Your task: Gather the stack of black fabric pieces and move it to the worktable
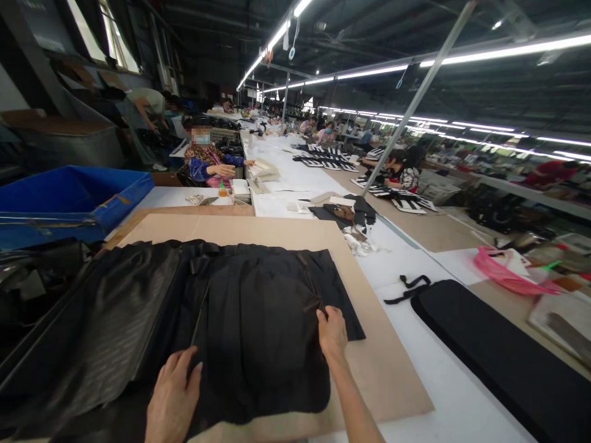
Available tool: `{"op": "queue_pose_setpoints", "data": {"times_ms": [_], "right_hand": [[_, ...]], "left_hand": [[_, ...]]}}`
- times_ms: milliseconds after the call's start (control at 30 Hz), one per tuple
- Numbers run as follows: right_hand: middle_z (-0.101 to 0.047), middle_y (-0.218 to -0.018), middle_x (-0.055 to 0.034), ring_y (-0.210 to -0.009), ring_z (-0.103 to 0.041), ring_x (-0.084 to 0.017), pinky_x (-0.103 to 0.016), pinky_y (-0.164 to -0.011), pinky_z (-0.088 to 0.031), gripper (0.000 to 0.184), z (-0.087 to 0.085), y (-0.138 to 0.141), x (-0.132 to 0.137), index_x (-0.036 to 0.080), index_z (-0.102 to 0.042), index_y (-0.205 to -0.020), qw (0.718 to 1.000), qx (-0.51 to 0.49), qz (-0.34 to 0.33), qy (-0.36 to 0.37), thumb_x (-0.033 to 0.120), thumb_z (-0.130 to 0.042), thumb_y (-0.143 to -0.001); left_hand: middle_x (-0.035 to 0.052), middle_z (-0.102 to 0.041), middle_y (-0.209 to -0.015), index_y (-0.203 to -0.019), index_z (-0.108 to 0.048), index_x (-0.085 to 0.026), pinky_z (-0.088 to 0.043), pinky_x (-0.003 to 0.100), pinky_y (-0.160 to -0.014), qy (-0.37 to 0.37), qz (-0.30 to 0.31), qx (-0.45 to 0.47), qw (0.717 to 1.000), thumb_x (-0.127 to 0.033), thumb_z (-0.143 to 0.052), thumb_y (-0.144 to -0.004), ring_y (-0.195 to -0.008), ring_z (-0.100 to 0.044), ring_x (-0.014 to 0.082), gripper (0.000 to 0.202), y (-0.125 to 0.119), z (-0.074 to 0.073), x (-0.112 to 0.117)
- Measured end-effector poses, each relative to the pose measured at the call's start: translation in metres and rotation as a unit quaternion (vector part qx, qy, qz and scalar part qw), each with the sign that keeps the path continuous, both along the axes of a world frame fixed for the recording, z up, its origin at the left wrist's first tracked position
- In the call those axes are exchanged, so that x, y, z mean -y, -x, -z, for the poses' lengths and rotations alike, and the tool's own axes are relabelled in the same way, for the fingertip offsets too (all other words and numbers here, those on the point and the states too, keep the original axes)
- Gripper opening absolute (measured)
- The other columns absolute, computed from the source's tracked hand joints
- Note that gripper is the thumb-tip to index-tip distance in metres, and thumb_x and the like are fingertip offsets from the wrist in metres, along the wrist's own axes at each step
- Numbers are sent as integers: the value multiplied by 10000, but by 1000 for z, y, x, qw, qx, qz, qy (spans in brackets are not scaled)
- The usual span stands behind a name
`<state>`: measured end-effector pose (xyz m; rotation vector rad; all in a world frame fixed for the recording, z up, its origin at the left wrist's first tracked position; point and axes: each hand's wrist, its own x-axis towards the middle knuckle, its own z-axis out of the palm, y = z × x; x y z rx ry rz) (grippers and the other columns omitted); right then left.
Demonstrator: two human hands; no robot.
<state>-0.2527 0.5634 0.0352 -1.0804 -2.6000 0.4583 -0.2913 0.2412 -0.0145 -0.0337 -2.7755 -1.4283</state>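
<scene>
A black fabric panel [272, 320] with seams and creases lies spread on a sheet of brown cardboard [383, 369]. At its right side, my right hand [333, 332] has its fingertips pinched on the fabric. My left hand [174, 394] rests near the panel's lower left, thumb and forefinger apart, touching the black material. Left of that hand extends a shinier black piece with an embossed pattern [124, 314]. Where the two black pieces meet is hard to make out.
A long black padded piece [498, 351] lies to the right, beside a black strap [409, 289]. Fabric scraps [353, 221] sit beyond the cardboard. A blue bin [74, 197] stands at left. Across the table a masked person [207, 160] handles pale pieces. A slanted pole [415, 98] rises ahead.
</scene>
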Motion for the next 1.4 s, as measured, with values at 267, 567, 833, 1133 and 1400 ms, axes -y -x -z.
{"op": "queue_pose_setpoints", "data": {"times_ms": [267,567,833,1133,1400], "right_hand": [[-576,-1118,-56,-958,-560,-189,-269,-835,-420,276,-19,-14,79,208,-591,-1045,970,-26,-239,26,101,-431,-848],[-553,-1121,-198,-1021,-529,-330,-438,-853,-399,297,-28,-46,10,120,-563,-1061,995,46,-89,6,321,-402,-915],[-612,-995,-148,-892,-606,-279,-473,-786,-458,255,20,-44,-15,108,-528,-1063,984,92,105,111,282,-514,-877],[-706,-733,-83,-755,-664,-271,-312,-623,-533,383,-22,-76,-85,119,-644,-917,943,-107,102,300,451,-552,-750],[-700,-893,-41,-870,-620,-277,-290,-698,-501,452,-110,-76,-43,177,-672,-986,962,-186,49,194,509,-632,-681]], "left_hand": [[132,-619,-1065,-1194,-492,-92,-466,294,-830,-142,172,164,961,-535,-482,-775,-931,-602,217,610,5,-69,-134],[88,-645,-765,-715,-631,-179,-379,315,-679,-16,137,141,980,-183,-423,-772,-770,-592,238,216,30,-47,-157],[-29,-446,-584,-654,-478,-187,-331,232,-574,-155,98,95,978,-295,-422,-771,-580,-449,130,169,34,-51,-137],[-56,-414,-635,-829,-493,-199,-328,178,-506,-318,-36,98,942,-465,-582,-732,-554,-396,98,296,58,-115,0],[-51,-380,-617,-737,-482,-191,-309,179,-506,-272,15,61,960,-442,-472,-828,-560,-350,97,267,28,-135,-31]]}}
